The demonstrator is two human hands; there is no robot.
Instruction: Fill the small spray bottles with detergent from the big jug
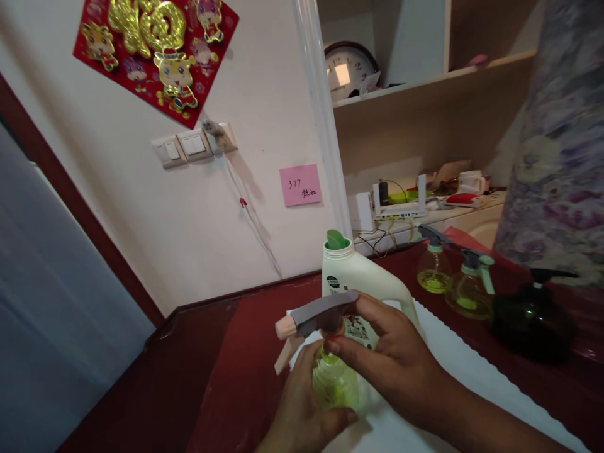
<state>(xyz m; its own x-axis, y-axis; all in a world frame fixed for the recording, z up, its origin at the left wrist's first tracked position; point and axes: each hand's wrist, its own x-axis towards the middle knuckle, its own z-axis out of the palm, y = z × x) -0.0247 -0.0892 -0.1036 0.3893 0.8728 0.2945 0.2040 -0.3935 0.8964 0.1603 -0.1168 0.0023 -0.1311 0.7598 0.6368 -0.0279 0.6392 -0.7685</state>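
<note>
A small green spray bottle with a grey trigger head and pale nozzle is held upright over a white cloth. My left hand wraps round the bottle's body from below. My right hand grips the grey spray head and collar from the right, fingers closed round it. Just behind them stands a white detergent jug with a green spout and no cap in sight.
Two more yellow-green spray bottles and a dark round bottle stand at the right on the dark red table. Behind are a shelf with a clock, a router and cables. A floral fabric hangs at the right edge.
</note>
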